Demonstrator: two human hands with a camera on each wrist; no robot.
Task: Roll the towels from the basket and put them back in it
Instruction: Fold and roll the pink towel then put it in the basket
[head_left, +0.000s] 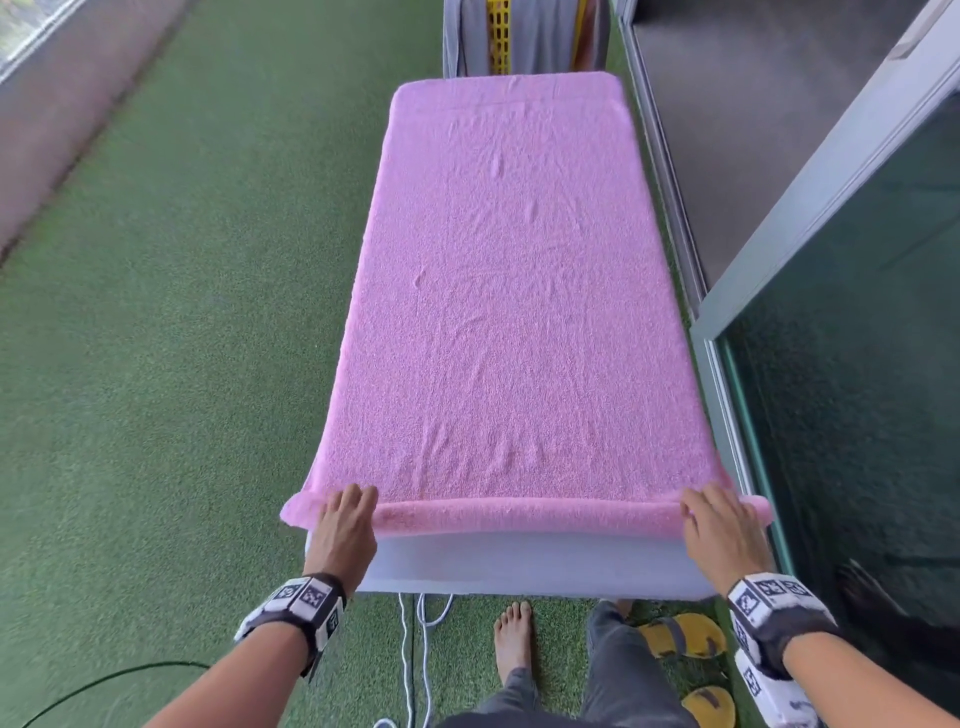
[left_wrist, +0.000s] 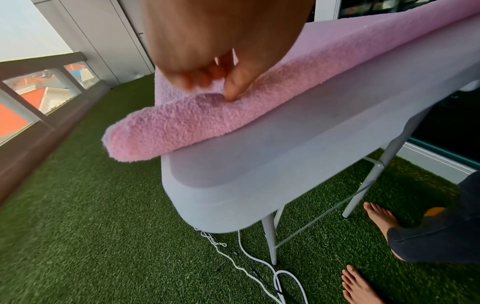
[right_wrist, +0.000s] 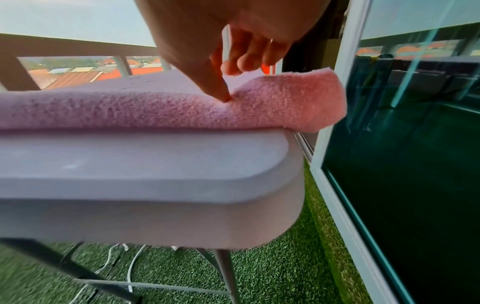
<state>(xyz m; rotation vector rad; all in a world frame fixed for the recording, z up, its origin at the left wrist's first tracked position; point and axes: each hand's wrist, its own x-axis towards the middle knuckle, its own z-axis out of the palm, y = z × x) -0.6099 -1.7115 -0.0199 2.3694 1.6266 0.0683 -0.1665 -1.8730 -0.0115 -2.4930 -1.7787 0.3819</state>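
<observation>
A pink towel (head_left: 509, 291) lies spread flat along the white folding table (head_left: 519, 566), and its near edge is turned into a thin roll. At the roll's left end, which overhangs the table corner, my left hand (head_left: 345, 512) curls its fingers over the far side. In the left wrist view the thumb (left_wrist: 233, 90) digs into the roll (left_wrist: 182, 127). My right hand (head_left: 717, 519) holds the roll's right end the same way. In the right wrist view its thumb (right_wrist: 221, 90) presses the roll (right_wrist: 130, 111) while the fingers curl behind it. The basket is not clearly in view.
A glass sliding door (head_left: 857, 364) runs close along the table's right side. Beyond the far end stands a yellow slatted thing (head_left: 500, 31) between grey cloths. White cables (head_left: 415, 649) and yellow sandals (head_left: 680, 634) lie on the artificial grass by my bare feet.
</observation>
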